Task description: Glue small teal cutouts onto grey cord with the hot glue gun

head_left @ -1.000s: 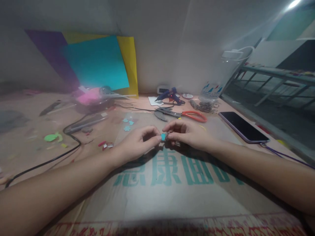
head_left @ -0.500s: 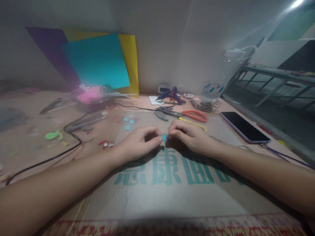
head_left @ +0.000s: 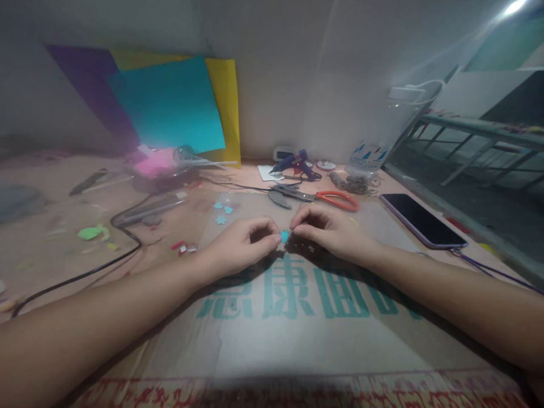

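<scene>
Just beyond the green lettering [head_left: 288, 288] on the surface [head_left: 323, 351], the left hand [head_left: 244, 242] pinches a small blue piece [head_left: 284, 236] between thumb and finger. The right hand [head_left: 334, 232] curls beside it; whether it grips anything cannot be told. Farther back lies an orange-handled tool [head_left: 338, 199].

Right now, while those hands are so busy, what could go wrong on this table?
The tiny blue piece could slip, since only the left hand's fingertips seem to pinch it. The glue gun shows a red light, so its tip might be hot if touched. And the loose blue cut-outs lie just beyond the left hand, so a careless sweep might scatter them.
</scene>
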`<action>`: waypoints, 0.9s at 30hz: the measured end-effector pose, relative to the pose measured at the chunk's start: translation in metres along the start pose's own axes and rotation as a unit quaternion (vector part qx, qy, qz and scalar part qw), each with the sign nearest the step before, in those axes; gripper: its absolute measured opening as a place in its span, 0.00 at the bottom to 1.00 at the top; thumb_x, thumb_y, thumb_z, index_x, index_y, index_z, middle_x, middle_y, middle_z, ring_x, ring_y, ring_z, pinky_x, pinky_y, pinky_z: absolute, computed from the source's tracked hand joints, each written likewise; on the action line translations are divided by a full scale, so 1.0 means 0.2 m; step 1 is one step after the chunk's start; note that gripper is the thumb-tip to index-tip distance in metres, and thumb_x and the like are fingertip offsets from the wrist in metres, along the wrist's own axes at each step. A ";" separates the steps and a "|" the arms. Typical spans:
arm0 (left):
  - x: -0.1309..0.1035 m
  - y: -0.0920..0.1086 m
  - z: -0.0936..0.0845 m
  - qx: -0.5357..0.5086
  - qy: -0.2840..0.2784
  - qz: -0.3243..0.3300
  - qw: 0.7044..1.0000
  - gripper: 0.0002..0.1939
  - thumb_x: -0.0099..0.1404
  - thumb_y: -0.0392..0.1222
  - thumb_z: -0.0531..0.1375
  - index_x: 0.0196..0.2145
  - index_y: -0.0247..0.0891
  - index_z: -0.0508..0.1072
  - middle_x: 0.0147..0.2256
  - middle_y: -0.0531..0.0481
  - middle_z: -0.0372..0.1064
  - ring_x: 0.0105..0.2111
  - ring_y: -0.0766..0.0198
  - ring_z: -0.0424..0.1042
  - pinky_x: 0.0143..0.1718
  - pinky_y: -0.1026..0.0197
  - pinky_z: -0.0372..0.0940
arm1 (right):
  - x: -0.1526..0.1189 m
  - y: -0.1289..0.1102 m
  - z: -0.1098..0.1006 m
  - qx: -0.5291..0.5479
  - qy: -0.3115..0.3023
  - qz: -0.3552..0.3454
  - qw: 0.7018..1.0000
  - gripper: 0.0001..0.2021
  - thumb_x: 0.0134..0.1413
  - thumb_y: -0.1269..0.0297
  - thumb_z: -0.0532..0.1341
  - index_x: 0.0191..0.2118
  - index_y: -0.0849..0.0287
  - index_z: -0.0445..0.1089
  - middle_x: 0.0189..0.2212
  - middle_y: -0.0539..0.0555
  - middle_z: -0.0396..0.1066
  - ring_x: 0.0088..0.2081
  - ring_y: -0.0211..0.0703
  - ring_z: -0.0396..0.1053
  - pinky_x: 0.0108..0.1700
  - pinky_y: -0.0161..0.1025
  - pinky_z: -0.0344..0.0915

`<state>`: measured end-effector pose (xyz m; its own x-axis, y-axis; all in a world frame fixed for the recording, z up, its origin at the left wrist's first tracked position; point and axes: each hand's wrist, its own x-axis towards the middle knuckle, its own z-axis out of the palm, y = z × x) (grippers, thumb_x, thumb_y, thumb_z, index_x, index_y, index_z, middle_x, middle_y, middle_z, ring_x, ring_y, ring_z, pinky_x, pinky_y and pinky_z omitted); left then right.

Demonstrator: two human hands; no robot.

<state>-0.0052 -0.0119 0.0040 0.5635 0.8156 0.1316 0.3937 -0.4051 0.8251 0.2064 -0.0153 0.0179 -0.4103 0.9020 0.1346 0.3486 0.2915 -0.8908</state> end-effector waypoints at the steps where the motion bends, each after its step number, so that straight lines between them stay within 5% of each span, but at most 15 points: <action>1: 0.00 0.00 0.00 0.003 -0.001 0.000 1.000 0.11 0.64 0.46 0.54 0.31 0.37 0.70 0.29 0.51 0.72 0.31 0.63 0.70 0.32 0.62 0.62 | 0.00 0.00 0.00 -0.007 0.006 0.003 1.000 0.06 0.54 0.63 0.60 0.33 0.60 0.67 0.24 0.48 0.68 0.24 0.34 0.65 0.24 0.32 0.60; 11: -0.01 0.02 0.00 0.042 -0.013 0.022 0.999 0.10 0.64 0.45 0.54 0.30 0.38 0.70 0.29 0.53 0.70 0.31 0.64 0.68 0.33 0.63 0.60 | 0.00 0.00 0.01 -0.083 0.002 -0.047 0.995 0.08 0.56 0.62 0.58 0.30 0.60 0.69 0.27 0.49 0.69 0.29 0.36 0.67 0.32 0.35 0.62; 16: -0.01 0.03 -0.01 0.040 -0.016 0.019 0.999 0.11 0.63 0.45 0.54 0.30 0.37 0.71 0.28 0.53 0.70 0.30 0.65 0.67 0.32 0.64 0.60 | 0.01 0.00 0.00 -0.082 -0.052 -0.048 0.994 0.11 0.53 0.58 0.61 0.38 0.60 0.72 0.33 0.52 0.70 0.34 0.38 0.67 0.35 0.36 0.63; 21: 0.00 0.01 0.00 0.032 -0.027 0.020 0.999 0.12 0.63 0.47 0.55 0.30 0.37 0.71 0.26 0.54 0.68 0.27 0.67 0.65 0.28 0.65 0.59 | 0.01 0.01 0.00 -0.061 -0.092 -0.030 0.993 0.12 0.51 0.58 0.64 0.35 0.62 0.72 0.32 0.51 0.67 0.33 0.37 0.67 0.36 0.35 0.63; 27: 0.00 0.00 0.00 0.025 0.012 0.034 0.999 0.14 0.65 0.49 0.54 0.31 0.37 0.71 0.29 0.53 0.72 0.31 0.65 0.69 0.34 0.64 0.61 | 0.00 0.01 0.02 0.005 -0.084 0.038 0.996 0.12 0.50 0.56 0.64 0.34 0.61 0.70 0.27 0.49 0.67 0.24 0.32 0.63 0.24 0.31 0.59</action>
<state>-0.0046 -0.0126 0.0044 0.5732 0.7945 0.2005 0.3911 -0.4803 0.7851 0.2031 -0.0155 0.0139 -0.5191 0.8547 -0.0067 0.3752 0.2208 -0.9002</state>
